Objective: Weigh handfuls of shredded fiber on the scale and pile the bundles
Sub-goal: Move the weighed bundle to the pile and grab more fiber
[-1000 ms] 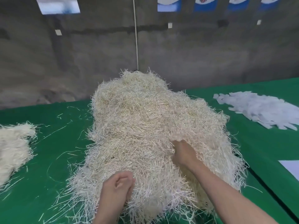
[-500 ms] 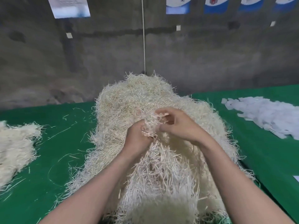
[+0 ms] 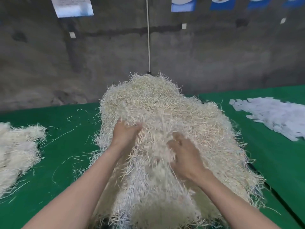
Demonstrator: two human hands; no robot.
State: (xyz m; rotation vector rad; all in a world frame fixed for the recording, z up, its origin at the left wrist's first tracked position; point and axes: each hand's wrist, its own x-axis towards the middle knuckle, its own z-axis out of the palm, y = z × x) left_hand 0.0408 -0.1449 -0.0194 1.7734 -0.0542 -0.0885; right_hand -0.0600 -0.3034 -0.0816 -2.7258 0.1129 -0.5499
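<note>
0.5 s ago we held 1 tuft between both hands above the heap; now they have parted and sunk lower. Our left hand (image 3: pixel 126 136) curls its fingers round a clump of the shredded fiber (image 3: pixel 165 104), which is heaped mid-way across the green table (image 3: pixel 66 146). Our right hand (image 3: pixel 186 159) digs bent fingers into the strands, too blurred for us to tell a grip. A smaller fiber pile (image 3: pixel 16 146) lies left, white paper slips (image 3: pixel 277 116) right.

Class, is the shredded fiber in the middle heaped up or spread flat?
Heaped: the shredded fiber rises in a tall mound above the green table.
</note>
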